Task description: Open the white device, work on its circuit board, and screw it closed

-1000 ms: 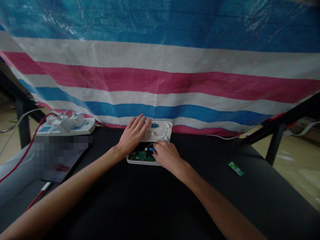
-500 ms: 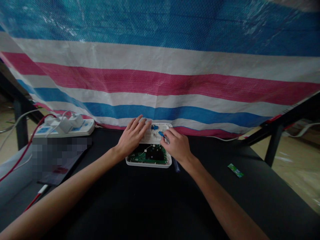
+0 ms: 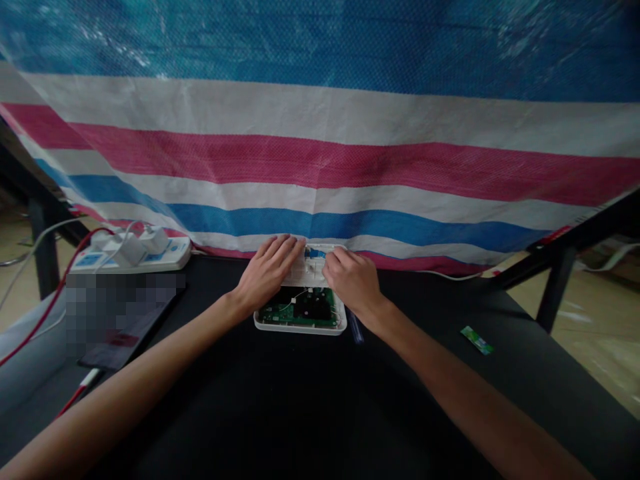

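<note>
An opened white device casing (image 3: 300,329) lies on the black table, with a green circuit board (image 3: 274,310), a black plate and thin white wires showing in its near half. Its far half is a white inner panel (image 3: 314,275). My left hand (image 3: 267,270) rests over the panel's left side, fingers stretched out, holding nothing visible. My right hand (image 3: 355,277) is closed at the panel's upper right, its fingers pinched on a small blue piece (image 3: 320,253), mostly hidden by them. That piece meets another blue part on the panel; whether the two are joined, I cannot tell.
A dark pen-like tool (image 3: 355,328) lies right of the casing. Farther right is a small green packet (image 3: 477,340). On the left are a power strip (image 3: 175,253) with plugs, a dark tablet-like slab (image 3: 120,340) and a red cable (image 3: 70,402). Striped sheeting (image 3: 320,160) hangs behind.
My right hand has moved up and away from me, carrying the small blue piece to the blue part on the panel. My left hand stays on the panel, fingers slightly closer together.
</note>
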`<action>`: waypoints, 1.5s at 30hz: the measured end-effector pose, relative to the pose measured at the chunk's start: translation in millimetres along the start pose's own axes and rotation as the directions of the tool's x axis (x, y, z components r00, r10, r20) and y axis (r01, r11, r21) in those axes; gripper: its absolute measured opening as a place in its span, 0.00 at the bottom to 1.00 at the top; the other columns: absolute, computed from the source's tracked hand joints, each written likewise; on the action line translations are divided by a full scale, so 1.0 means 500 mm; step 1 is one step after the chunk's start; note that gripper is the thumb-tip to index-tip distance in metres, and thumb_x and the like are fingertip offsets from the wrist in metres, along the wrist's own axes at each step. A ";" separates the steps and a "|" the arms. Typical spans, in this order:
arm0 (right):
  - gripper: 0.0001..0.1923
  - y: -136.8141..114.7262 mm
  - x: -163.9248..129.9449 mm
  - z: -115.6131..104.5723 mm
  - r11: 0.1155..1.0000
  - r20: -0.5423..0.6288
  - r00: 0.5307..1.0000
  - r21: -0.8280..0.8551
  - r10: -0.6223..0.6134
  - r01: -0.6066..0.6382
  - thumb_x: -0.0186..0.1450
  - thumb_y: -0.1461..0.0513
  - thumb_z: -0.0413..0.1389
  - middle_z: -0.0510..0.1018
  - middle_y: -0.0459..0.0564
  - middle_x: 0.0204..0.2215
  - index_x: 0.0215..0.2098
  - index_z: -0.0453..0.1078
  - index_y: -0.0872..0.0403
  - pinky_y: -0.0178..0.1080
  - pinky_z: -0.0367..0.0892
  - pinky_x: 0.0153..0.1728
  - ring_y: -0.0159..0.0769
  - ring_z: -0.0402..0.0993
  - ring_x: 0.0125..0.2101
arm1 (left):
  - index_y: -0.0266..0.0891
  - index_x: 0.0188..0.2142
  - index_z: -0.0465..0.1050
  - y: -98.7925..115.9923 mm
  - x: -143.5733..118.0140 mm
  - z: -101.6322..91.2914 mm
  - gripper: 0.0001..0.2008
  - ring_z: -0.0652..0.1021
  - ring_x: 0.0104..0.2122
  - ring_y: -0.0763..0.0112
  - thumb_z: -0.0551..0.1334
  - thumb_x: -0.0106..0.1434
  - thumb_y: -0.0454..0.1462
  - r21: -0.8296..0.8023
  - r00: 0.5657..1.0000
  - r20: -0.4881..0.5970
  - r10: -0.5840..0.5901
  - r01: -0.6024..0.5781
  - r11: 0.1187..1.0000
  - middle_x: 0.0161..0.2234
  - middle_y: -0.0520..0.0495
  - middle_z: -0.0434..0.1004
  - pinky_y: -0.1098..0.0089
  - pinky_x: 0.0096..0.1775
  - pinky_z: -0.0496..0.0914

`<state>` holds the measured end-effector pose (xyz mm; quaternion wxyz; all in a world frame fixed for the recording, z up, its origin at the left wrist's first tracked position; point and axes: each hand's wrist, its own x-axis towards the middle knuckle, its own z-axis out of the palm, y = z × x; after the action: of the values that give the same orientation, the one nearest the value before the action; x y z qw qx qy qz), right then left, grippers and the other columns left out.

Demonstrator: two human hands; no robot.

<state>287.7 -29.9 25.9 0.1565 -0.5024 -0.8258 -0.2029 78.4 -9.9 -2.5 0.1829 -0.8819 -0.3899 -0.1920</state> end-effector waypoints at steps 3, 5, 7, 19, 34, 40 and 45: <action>0.09 0.005 0.010 -0.007 0.997 0.031 0.997 -0.034 -0.068 0.069 0.65 0.69 0.52 0.77 0.55 0.32 0.35 0.75 0.58 0.40 0.57 0.32 0.40 0.72 0.33 | 0.33 0.69 0.45 -0.001 -0.001 0.001 0.34 0.61 0.65 0.54 0.51 0.64 0.27 -0.005 1.000 -0.003 0.008 -0.008 1.000 0.64 0.34 0.61 0.53 0.64 0.56; 0.10 0.012 0.012 -0.006 0.992 0.034 0.993 -0.042 -0.114 0.116 0.66 0.70 0.51 0.77 0.55 0.32 0.34 0.75 0.58 0.40 0.57 0.33 0.40 0.71 0.33 | 0.33 0.69 0.45 -0.003 -0.002 0.003 0.34 0.61 0.65 0.54 0.51 0.64 0.27 -0.009 1.000 -0.009 0.016 -0.016 1.000 0.65 0.34 0.60 0.53 0.65 0.56; 0.11 0.021 0.013 -0.003 0.986 0.035 0.986 -0.040 -0.163 0.164 0.66 0.70 0.51 0.77 0.54 0.31 0.33 0.75 0.58 0.40 0.57 0.33 0.40 0.71 0.33 | 0.32 0.69 0.46 -0.005 -0.002 0.006 0.34 0.61 0.65 0.55 0.51 0.64 0.26 -0.011 1.000 -0.017 0.024 -0.024 1.000 0.65 0.34 0.60 0.53 0.65 0.56; 0.19 0.066 0.015 0.008 0.950 0.042 0.949 0.020 -0.314 0.313 0.71 0.69 0.43 0.77 0.54 0.31 0.35 0.77 0.57 0.40 0.59 0.33 0.38 0.69 0.33 | 0.31 0.69 0.47 -0.007 -0.001 0.013 0.35 0.61 0.65 0.53 0.52 0.63 0.25 -0.034 0.999 -0.024 0.021 -0.021 0.999 0.64 0.34 0.61 0.52 0.65 0.56; 0.10 0.084 0.007 0.066 0.888 -0.481 0.748 -0.284 -0.458 0.361 0.68 0.68 0.53 0.69 0.47 0.22 0.31 0.74 0.57 0.39 0.56 0.30 0.35 0.61 0.28 | 0.27 0.69 0.47 -0.008 -0.004 0.018 0.36 0.57 0.67 0.55 0.50 0.60 0.23 0.008 0.994 -0.071 0.083 -0.083 0.997 0.66 0.33 0.58 0.54 0.65 0.54; 0.09 0.085 0.007 0.077 0.902 -0.477 0.767 -0.266 -0.430 0.340 0.68 0.67 0.54 0.70 0.48 0.24 0.30 0.73 0.55 0.40 0.57 0.31 0.36 0.61 0.29 | 0.27 0.70 0.41 -0.009 -0.013 0.015 0.40 0.54 0.68 0.54 0.50 0.59 0.22 0.042 0.988 -0.058 0.145 -0.142 0.989 0.67 0.32 0.55 0.53 0.66 0.52; 0.10 0.090 0.013 0.081 0.898 -0.489 0.753 -0.257 -0.440 0.358 0.68 0.67 0.53 0.71 0.49 0.25 0.30 0.73 0.55 0.40 0.57 0.31 0.36 0.61 0.29 | 0.28 0.71 0.36 -0.011 -0.018 0.021 0.41 0.53 0.68 0.55 0.50 0.59 0.21 0.073 0.984 -0.088 0.158 -0.151 0.986 0.68 0.33 0.54 0.52 0.67 0.50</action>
<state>322.5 13.6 1.6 0.2960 -0.2473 -0.8194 -0.4240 71.0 -7.1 -14.7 0.2442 -0.8930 -0.3174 -0.2053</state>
